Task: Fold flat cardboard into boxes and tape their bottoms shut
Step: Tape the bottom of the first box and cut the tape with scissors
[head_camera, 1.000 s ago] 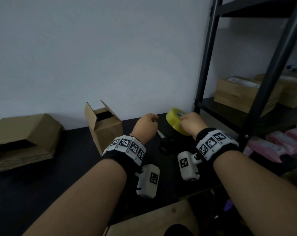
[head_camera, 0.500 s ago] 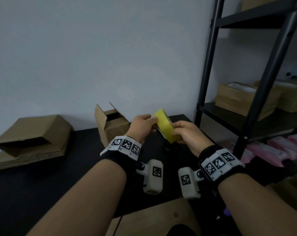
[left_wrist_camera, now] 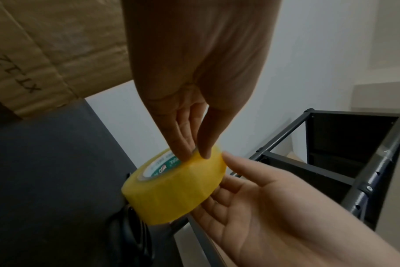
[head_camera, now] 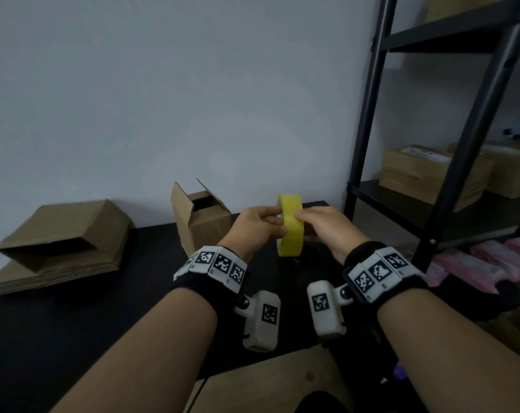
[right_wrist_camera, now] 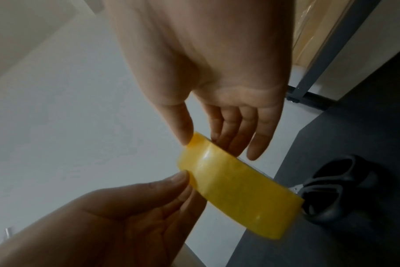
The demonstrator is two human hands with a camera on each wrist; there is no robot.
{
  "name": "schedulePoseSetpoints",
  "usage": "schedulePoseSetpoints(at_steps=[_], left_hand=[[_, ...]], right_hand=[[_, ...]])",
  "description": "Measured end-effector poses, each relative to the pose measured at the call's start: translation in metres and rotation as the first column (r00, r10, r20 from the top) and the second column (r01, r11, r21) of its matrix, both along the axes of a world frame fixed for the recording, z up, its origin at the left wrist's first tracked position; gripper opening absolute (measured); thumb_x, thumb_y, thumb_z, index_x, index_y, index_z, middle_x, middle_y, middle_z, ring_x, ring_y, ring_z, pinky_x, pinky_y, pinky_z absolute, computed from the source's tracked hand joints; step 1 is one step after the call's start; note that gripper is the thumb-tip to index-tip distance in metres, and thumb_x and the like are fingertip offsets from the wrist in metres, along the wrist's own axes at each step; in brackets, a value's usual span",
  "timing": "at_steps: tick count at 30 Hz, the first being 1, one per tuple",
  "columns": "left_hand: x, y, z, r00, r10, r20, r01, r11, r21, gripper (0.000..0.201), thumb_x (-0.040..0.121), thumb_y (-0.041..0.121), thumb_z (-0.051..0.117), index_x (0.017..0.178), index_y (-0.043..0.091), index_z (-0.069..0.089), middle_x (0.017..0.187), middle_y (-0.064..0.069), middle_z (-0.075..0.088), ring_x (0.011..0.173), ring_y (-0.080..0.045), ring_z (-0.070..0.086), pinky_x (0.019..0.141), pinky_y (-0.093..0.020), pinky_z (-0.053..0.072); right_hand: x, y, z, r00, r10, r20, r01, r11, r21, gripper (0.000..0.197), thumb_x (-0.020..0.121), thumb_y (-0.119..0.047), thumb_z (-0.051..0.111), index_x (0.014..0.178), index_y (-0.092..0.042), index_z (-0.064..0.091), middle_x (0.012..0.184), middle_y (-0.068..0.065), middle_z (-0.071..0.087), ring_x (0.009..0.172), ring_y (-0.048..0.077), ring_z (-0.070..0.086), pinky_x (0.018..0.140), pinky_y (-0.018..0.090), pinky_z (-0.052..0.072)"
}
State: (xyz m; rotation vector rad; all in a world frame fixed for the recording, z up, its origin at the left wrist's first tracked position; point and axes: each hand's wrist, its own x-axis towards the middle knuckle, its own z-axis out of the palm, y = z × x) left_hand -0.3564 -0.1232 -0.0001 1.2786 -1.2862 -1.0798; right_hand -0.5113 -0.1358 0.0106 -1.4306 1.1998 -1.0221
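Observation:
A yellow tape roll (head_camera: 291,225) hangs above the black table (head_camera: 74,317), standing on edge between my two hands. My left hand (head_camera: 278,226) pinches its rim, with fingers (left_wrist_camera: 183,144) inside the core and the thumb on the outer face. My right hand (head_camera: 302,219) holds the other side, thumb (right_wrist_camera: 183,130) at the roll's edge and fingers behind it. An erected small cardboard box (head_camera: 203,220) stands just left of my left hand with its top flaps open. A stack of flat cardboard (head_camera: 59,248) lies at the far left.
Black-handled scissors (right_wrist_camera: 331,189) lie on the table under the roll. A black metal shelf rack (head_camera: 467,144) holding cartons (head_camera: 425,174) stands close on the right. Pink packets (head_camera: 476,263) lie low on the right. A cardboard sheet (head_camera: 270,389) sits at the near table edge.
My right hand lifted the tape roll from the back of the table toward the middle and turned it on edge. My left hand came in and took hold of its rim.

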Motion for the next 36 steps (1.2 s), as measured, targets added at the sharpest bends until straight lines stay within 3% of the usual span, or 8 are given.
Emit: schedulePoseSetpoints(at_steps=[3, 8, 14, 16, 21, 26, 33, 36], left_hand=[[0.002, 0.002, -0.002, 1.0, -0.022, 0.003, 0.022, 1.0, 0.0, 0.05, 0.075, -0.017, 0.066, 0.122, -0.005, 0.055, 0.095, -0.016, 0.065, 0.086, -0.022, 0.064, 0.086, -0.03, 0.055], [0.005, 0.001, 0.0, 0.997, 0.009, -0.079, -0.01, 1.0, -0.021, 0.035, 0.081, -0.006, 0.066, 0.116, -0.005, 0.059, 0.106, -0.023, 0.068, 0.093, -0.029, 0.067, 0.086, -0.037, 0.056], [0.006, -0.003, 0.003, 0.988, 0.048, -0.148, -0.05, 0.999, -0.016, 0.034, 0.083, -0.001, 0.067, 0.115, -0.003, 0.059, 0.098, -0.016, 0.069, 0.075, -0.018, 0.068, 0.065, -0.023, 0.057], [0.005, -0.003, 0.003, 0.981, 0.053, -0.185, -0.056, 0.998, -0.012, 0.036, 0.083, -0.003, 0.066, 0.118, -0.005, 0.057, 0.098, -0.017, 0.067, 0.074, -0.018, 0.067, 0.062, -0.021, 0.056], [0.004, -0.004, 0.004, 0.97, 0.038, -0.241, -0.041, 0.999, -0.007, 0.042, 0.084, -0.003, 0.065, 0.125, -0.003, 0.054, 0.107, -0.017, 0.068, 0.083, -0.023, 0.068, 0.07, -0.028, 0.058], [0.002, -0.003, 0.007, 0.964, 0.007, -0.265, -0.003, 1.0, 0.013, 0.045, 0.084, -0.003, 0.065, 0.128, -0.001, 0.055, 0.115, -0.02, 0.067, 0.09, -0.025, 0.067, 0.077, -0.029, 0.058], [0.002, 0.002, 0.007, 0.975, -0.079, -0.207, 0.074, 0.997, -0.031, 0.036, 0.082, -0.012, 0.061, 0.117, -0.004, 0.061, 0.106, -0.019, 0.069, 0.094, -0.026, 0.067, 0.087, -0.032, 0.054], [0.0, 0.005, 0.006, 0.985, -0.064, -0.16, 0.056, 0.997, -0.051, 0.039, 0.078, -0.018, 0.06, 0.115, -0.007, 0.06, 0.1, -0.019, 0.067, 0.088, -0.023, 0.065, 0.08, -0.027, 0.055]], right_hand=[[0.0, -0.003, -0.004, 1.0, 0.022, 0.017, -0.022, 1.0, 0.004, 0.02, 0.093, -0.015, 0.062, 0.108, -0.003, 0.068, 0.103, 0.015, 0.071, 0.102, 0.03, 0.067, 0.097, 0.049, 0.05], [0.0, -0.004, -0.014, 0.997, 0.07, 0.031, -0.07, 0.998, 0.001, 0.022, 0.09, -0.005, 0.063, 0.112, -0.003, 0.065, 0.107, 0.016, 0.07, 0.103, 0.03, 0.067, 0.097, 0.045, 0.051], [0.001, -0.003, -0.019, 0.995, 0.092, 0.035, -0.09, 0.994, -0.057, 0.018, 0.087, 0.002, 0.064, 0.101, -0.009, 0.063, 0.098, 0.01, 0.067, 0.094, 0.022, 0.064, 0.082, 0.031, 0.051], [0.001, -0.004, -0.02, 0.996, 0.092, 0.019, -0.09, 0.993, -0.078, 0.021, 0.084, 0.006, 0.065, 0.098, -0.01, 0.062, 0.098, 0.013, 0.066, 0.093, 0.023, 0.063, 0.083, 0.032, 0.051], [-0.001, -0.002, -0.022, 0.994, 0.103, -0.03, -0.106, 0.987, -0.118, 0.03, 0.078, 0.013, 0.066, 0.095, -0.011, 0.059, 0.094, 0.013, 0.062, 0.089, 0.022, 0.06, 0.088, 0.038, 0.05], [-0.004, 0.0, -0.023, 0.99, 0.133, -0.057, -0.14, 0.979, -0.15, 0.037, 0.074, 0.018, 0.066, 0.09, -0.013, 0.054, 0.092, 0.012, 0.061, 0.088, 0.021, 0.06, 0.079, 0.031, 0.051], [-0.005, -0.001, -0.023, 0.991, 0.128, -0.033, -0.132, 0.976, -0.172, 0.04, 0.071, 0.018, 0.067, 0.092, -0.014, 0.057, 0.094, 0.011, 0.064, 0.09, 0.021, 0.062, 0.077, 0.029, 0.052], [-0.003, -0.001, -0.02, 0.994, 0.1, 0.035, -0.094, 0.985, -0.142, 0.034, 0.074, 0.013, 0.067, 0.099, -0.009, 0.063, 0.099, 0.016, 0.069, 0.094, 0.027, 0.065, 0.085, 0.039, 0.054]])
